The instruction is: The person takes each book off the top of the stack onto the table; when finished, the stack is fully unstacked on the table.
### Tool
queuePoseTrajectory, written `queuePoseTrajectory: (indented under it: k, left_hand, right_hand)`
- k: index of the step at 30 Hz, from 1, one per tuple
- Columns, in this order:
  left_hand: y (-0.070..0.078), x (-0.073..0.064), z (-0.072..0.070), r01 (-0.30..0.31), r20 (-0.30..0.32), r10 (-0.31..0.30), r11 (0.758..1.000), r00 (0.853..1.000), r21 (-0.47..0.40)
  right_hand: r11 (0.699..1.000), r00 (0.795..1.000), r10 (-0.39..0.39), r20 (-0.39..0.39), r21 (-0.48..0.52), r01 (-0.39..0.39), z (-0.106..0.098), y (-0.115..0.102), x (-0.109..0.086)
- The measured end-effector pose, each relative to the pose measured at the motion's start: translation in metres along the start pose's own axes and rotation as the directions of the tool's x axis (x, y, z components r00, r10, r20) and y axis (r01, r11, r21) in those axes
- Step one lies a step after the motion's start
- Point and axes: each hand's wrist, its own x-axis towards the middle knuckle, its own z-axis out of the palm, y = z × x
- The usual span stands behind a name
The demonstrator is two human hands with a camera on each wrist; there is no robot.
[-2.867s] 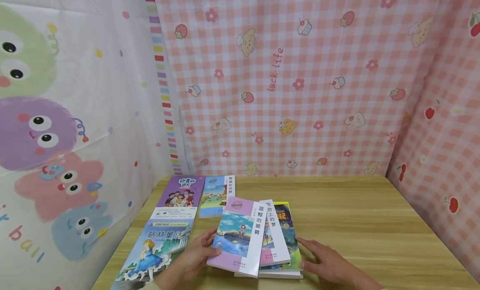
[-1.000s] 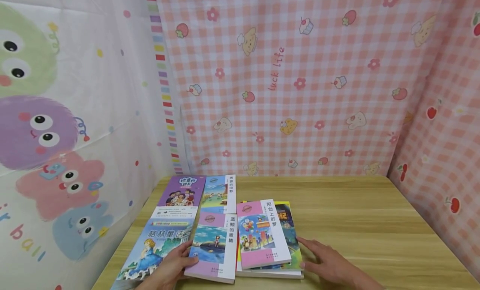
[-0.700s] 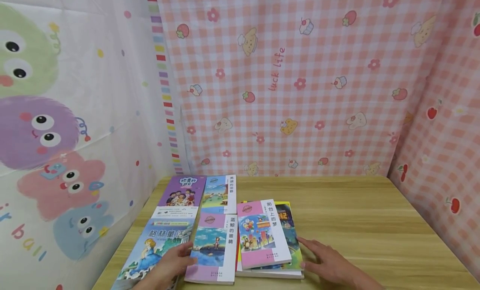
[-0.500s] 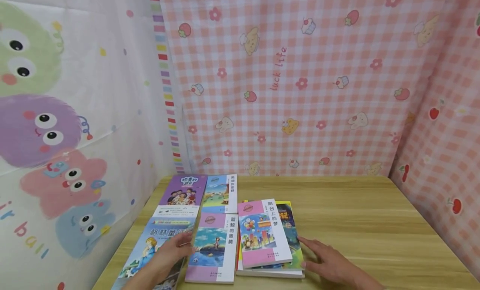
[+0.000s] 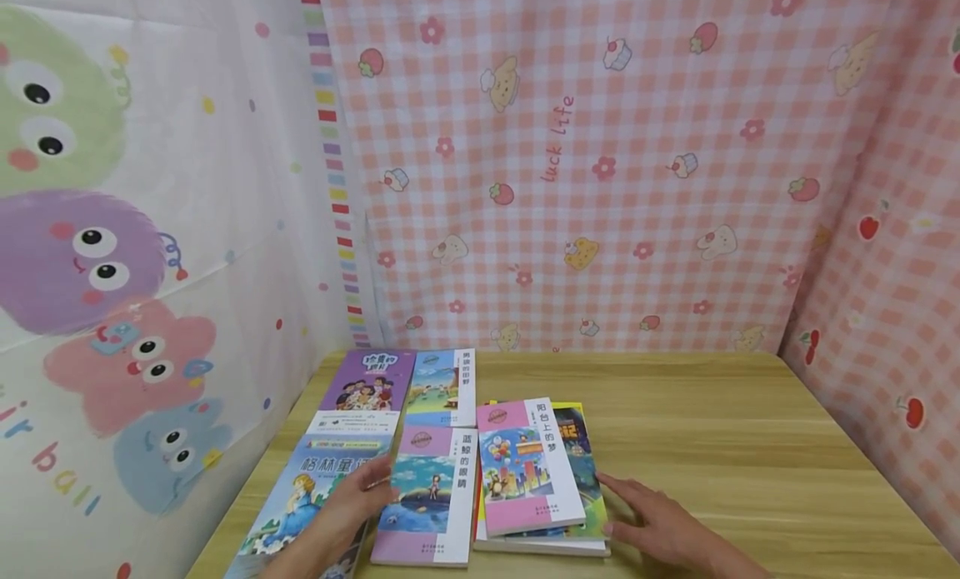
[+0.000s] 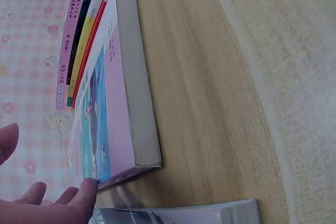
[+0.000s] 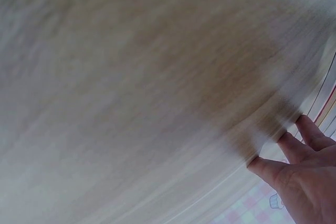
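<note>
A paperback book with a pink-and-white cover and a sea picture lies flat on the table. My left hand is at its left edge, fingers extended and not wrapped around it; in the left wrist view a fingertip overlaps the book's near corner. Right of it is a stack of books, topped by a pink-and-white paperback with a balloon picture above a dark-green and yellow book. My right hand rests along the stack's right side, its fingertips at the book edges in the right wrist view.
A purple book and a blue-covered paperback lie side by side farther back. In front of the purple one is a book with a blue-dressed girl, partly under my left forearm. Patterned cloths hang behind and beside the wooden table.
My left hand has carried the sea-picture paperback left off the stack, laid it down in front of the blue paperback and loosened its hold. My right hand has stayed at the stack.
</note>
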Motion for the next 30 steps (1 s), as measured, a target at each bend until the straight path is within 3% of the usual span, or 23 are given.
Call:
queuePoseTrajectory:
  k: [6,16,24,30]
  left_hand:
    - [-0.005,0.007,0.003,0.05,-0.034,-0.05,0.999,0.998,0.021]
    - [-0.01,0.01,0.005,0.105,-0.019,-0.105,0.995,0.994,-0.001]
    - [-0.006,0.006,0.007,0.03,-0.021,-0.03,1.0,0.999,-0.006]
    - [0.001,0.005,0.012,0.025,-0.047,-0.023,0.999,0.999,0.046]
  right_hand:
    - [1.0,1.0,0.0,0.007,0.012,0.0,0.001,0.0,0.0]
    - [1.0,1.0,-0.014,-0.009,-0.005,0.014,0.001,0.003,0.001]
    - [1.0,1.0,-0.004,-0.008,0.003,0.004,0.001,0.003,0.001]
    - [0.999,1.0,0.018,-0.004,0.026,-0.018,0.001,0.002,0.001]
